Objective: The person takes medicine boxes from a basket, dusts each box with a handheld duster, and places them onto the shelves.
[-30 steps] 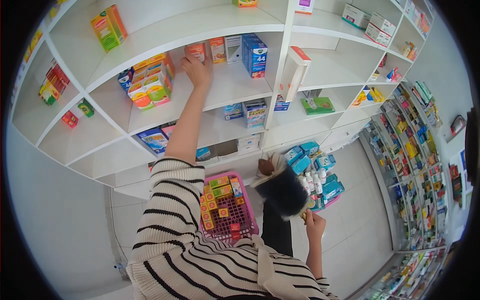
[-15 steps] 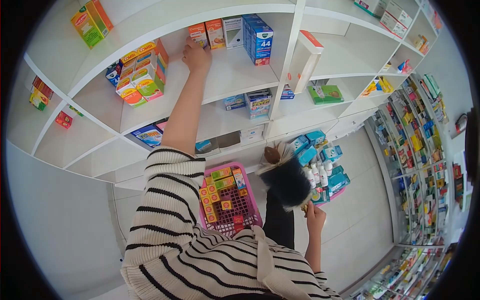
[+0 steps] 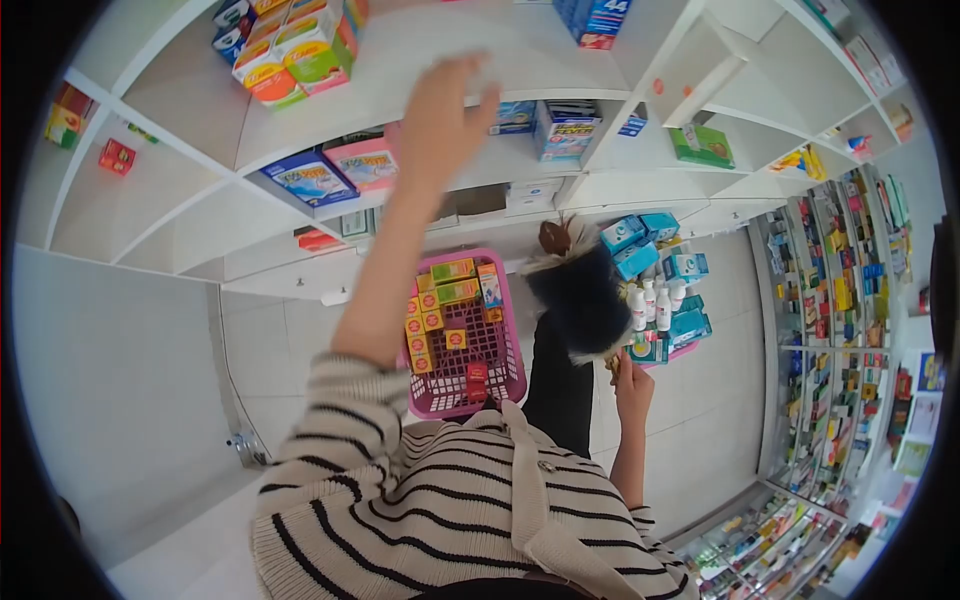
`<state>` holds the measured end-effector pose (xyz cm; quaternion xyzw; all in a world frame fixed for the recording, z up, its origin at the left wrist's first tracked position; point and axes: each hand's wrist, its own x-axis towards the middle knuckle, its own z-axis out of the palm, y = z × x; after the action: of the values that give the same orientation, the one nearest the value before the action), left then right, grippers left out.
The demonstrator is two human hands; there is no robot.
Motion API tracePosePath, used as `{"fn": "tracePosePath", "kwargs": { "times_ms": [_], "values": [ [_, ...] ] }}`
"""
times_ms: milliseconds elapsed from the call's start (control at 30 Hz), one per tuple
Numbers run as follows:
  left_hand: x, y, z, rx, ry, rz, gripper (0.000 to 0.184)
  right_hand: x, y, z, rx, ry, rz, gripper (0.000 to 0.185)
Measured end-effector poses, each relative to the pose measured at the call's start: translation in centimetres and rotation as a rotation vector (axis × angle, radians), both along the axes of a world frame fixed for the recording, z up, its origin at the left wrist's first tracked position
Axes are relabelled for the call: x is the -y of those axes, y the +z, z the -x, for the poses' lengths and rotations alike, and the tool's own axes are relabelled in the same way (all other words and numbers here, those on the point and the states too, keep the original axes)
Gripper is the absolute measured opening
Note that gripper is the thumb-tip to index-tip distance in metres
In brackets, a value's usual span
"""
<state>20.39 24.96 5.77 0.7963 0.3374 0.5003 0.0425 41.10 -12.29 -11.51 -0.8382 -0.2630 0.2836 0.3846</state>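
Note:
My left hand (image 3: 447, 125) is raised in front of the middle shelf board (image 3: 500, 65), blurred, with thumb and fingers apart and nothing visible between them. Low on the right, my right hand (image 3: 633, 388) is closed around the short end of a duster (image 3: 582, 300) with a dark head and pale fluffy edges. Beyond my left hand, orange and green boxes (image 3: 315, 50) are stacked on the shelf to the left, and blue boxes (image 3: 597, 20) stand to the right. Blue and pink packs (image 3: 310, 177) sit on the shelf below.
A pink basket (image 3: 516, 350) with small yellow, green and red boxes is on the floor below. Right of the duster are white bottles (image 3: 663, 308) and turquoise boxes (image 3: 635, 260). Stocked display shelves (image 3: 830, 300) line the right side.
My left hand has come away from the orange box at the shelf's back, down and nearer to me. The view has tilted downward. My right hand still holds the duster.

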Motion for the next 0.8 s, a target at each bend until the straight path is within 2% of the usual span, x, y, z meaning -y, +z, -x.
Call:
{"fn": "tracePosePath", "kwargs": {
  "times_ms": [33, 67, 133, 200, 267, 300, 367, 400, 433, 567, 633, 700, 733, 767, 800],
  "values": [
    [4.6, -0.7, 0.9, 0.013, -0.019, -0.048, 0.029, -0.3, -0.2, 0.0, -0.001, 0.036, -0.004, 0.043],
    [8.6, -3.1, 1.9, 0.116, -0.098, 0.052, 0.024, -0.5, -0.3, 0.1, 0.000, 0.051, 0.011, 0.043],
    [14.6, -11.2, 4.2, 0.090, -0.158, 0.204, 0.023, -0.9, -0.7, 0.6, 0.014, 0.129, 0.037, 0.036],
    [19.6, -20.5, 5.8, -0.019, -0.102, 0.590, 0.028, -0.8, -1.0, 1.1, 0.052, 0.194, 0.052, 0.034],
    [24.1, -30.1, 7.9, -0.215, -0.003, 0.771, 0.036, -0.9, -1.3, 1.3, 0.072, 0.269, 0.095, 0.027],
    [25.8, -33.5, 8.7, -0.208, 0.007, 0.779, 0.036, -0.9, -1.2, 1.5, 0.074, 0.281, 0.102, 0.027],
    [27.7, -38.9, 9.9, -0.646, 0.216, 0.795, 0.045, -0.7, -0.8, 2.0, 0.104, 0.375, 0.150, 0.025],
    [27.6, -41.2, 10.4, -0.637, 0.221, 0.794, 0.045, -0.2, -1.3, 2.0, 0.122, 0.400, 0.187, 0.024],
    [27.0, -43.4, 10.9, -0.736, 0.241, 0.694, 0.047, 0.2, -1.6, 2.2, 0.124, 0.412, 0.232, 0.025],
    [25.7, -48.6, 11.6, -0.923, 0.297, 0.468, 0.049, 2.4, -2.5, 2.6, 0.145, 0.458, 0.352, 0.028],
    [25.2, -50.3, 11.1, -0.887, 0.345, 0.413, 0.046, 3.1, -3.2, 2.5, 0.147, 0.471, 0.345, 0.026],
    [24.8, -49.9, 11.1, -0.943, 0.360, 0.590, 0.041, 3.5, -3.0, 2.8, 0.132, 0.481, 0.345, 0.023],
    [24.9, -48.8, 11.3, -0.902, 0.330, 0.724, 0.047, 3.3, -2.7, 2.9, 0.160, 0.506, 0.357, 0.027],
    [25.0, -47.5, 11.3, -0.903, 0.330, 0.722, 0.047, 2.9, -2.5, 3.1, 0.187, 0.533, 0.363, 0.030],
    [24.8, -46.3, 11.5, -0.694, 0.340, 0.788, 0.054, 2.6, -2.3, 3.4, 0.185, 0.534, 0.356, 0.030]
  ]
}}
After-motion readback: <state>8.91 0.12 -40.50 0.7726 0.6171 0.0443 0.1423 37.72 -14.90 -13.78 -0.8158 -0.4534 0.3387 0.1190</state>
